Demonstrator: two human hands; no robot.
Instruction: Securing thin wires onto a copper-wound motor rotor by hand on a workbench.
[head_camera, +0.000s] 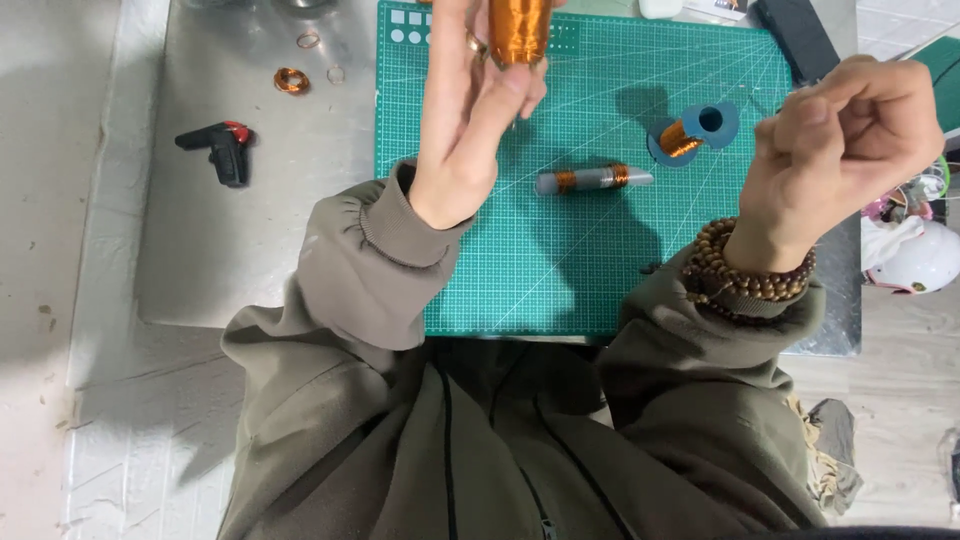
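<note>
Left hand (462, 120): raised over the mat (560, 270), grip pinching the copper coil (518, 30).
Right hand (845, 150): fist closed, seemingly pinching thin wire; the wire itself is too fine to see.
Risk: wire likely snaps or kinks if pulled hard; coil could slip onto the mat.
Containers: none; spool (690, 132) and wound rod (592, 180) lie loose on the mat.

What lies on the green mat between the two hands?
Two things lie on the mat between them: a grey tube wound with copper wire, and a blue spool nearer the right hand. The left hand holds a copper coil above the mat.
</note>
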